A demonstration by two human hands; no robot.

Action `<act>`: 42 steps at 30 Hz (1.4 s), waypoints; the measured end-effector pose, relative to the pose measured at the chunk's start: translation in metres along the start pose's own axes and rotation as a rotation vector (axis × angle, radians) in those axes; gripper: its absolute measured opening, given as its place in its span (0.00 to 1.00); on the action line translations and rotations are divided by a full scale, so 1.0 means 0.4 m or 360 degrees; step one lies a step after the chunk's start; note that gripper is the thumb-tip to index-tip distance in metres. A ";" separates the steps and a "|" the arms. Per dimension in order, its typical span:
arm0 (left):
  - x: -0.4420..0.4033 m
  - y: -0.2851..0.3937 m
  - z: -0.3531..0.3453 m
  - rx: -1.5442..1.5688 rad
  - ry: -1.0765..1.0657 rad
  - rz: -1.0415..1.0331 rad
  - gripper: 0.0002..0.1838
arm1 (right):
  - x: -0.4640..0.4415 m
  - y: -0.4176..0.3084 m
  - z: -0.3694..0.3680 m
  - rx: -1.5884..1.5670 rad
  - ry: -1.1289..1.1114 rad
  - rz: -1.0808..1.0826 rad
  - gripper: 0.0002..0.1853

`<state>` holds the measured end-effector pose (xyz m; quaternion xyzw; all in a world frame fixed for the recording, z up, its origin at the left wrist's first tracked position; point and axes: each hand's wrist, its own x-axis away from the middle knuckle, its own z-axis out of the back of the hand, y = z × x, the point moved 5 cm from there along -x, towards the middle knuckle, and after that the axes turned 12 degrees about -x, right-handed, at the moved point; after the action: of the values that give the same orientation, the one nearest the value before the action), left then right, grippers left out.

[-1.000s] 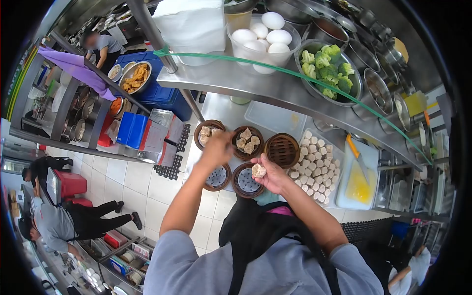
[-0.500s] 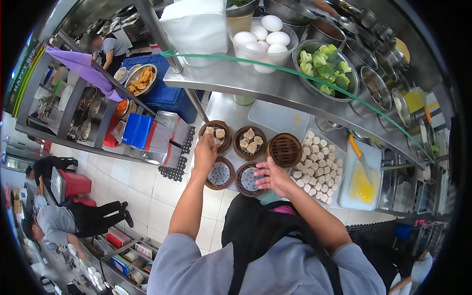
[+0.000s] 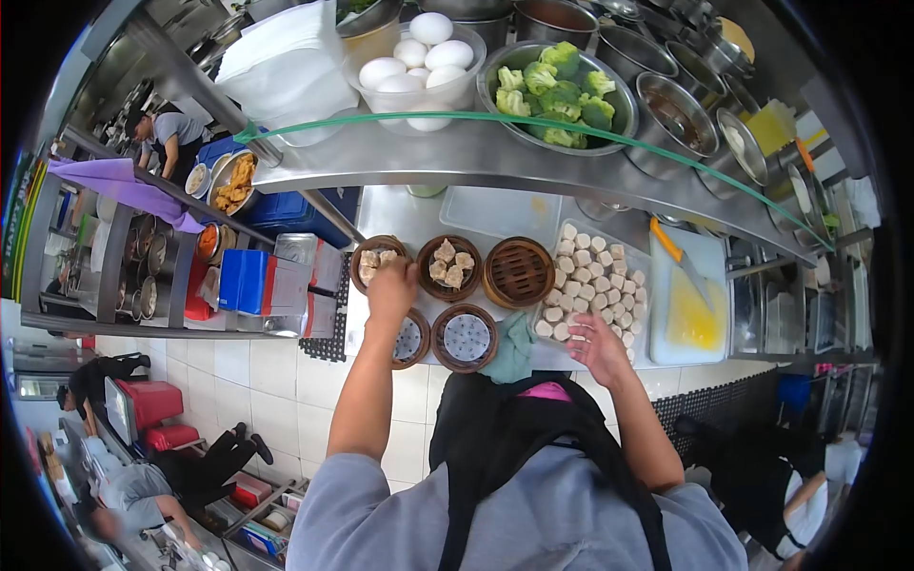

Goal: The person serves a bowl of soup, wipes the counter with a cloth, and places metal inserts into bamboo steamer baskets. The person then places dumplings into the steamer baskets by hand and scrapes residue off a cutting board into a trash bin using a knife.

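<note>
Over the right edge of the left steamer basket, my left hand is closed, with its fingertips hidden. Pale dumplings sit in that basket, right by my fingers. My right hand is open with fingers apart, at the front of a clear tray of white round pieces. Between the hands stand a second basket of dumplings and a basket with a slatted base showing. Two lower baskets have perforated paper liners; my left wrist partly covers the left one.
A knife with an orange handle lies on a white cutting board with a yellow patch. A green cloth is at the counter's front edge. Overhead, a steel shelf carries eggs and broccoli. Other people work at left.
My right hand has moved right, from above the lined basket to the tray of white pieces. My left hand stays at the left basket, now nearer its right edge. The view has shifted.
</note>
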<state>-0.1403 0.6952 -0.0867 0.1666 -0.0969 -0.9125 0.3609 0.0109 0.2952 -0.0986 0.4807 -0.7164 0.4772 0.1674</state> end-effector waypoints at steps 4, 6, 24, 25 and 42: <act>-0.059 0.024 -0.178 -0.0320 -0.0577 -0.0052 0.12 | 0.018 0.000 0.047 -0.0052 0.0105 0.0042 0.24; -0.082 0.042 -0.190 -0.0455 -0.0638 -0.0093 0.13 | 0.026 0.005 0.049 -0.0058 0.0088 0.0002 0.24; -0.132 -0.127 0.172 -0.0534 -0.0589 0.0301 0.19 | 0.039 0.024 0.115 -0.0255 0.0063 0.0047 0.23; -0.133 -0.169 0.158 -0.0470 -0.0519 0.0228 0.19 | 0.033 0.026 0.110 -0.0254 0.0054 0.0042 0.23; -0.057 -0.323 -0.149 0.1073 -0.0668 0.0935 0.32 | 0.051 0.015 0.170 -0.0195 0.0164 0.0065 0.20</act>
<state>-0.1836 0.8006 -0.1749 0.0525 -0.5002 -0.7039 0.5015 0.0111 0.2274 -0.1207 0.4295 -0.7444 0.4599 0.2233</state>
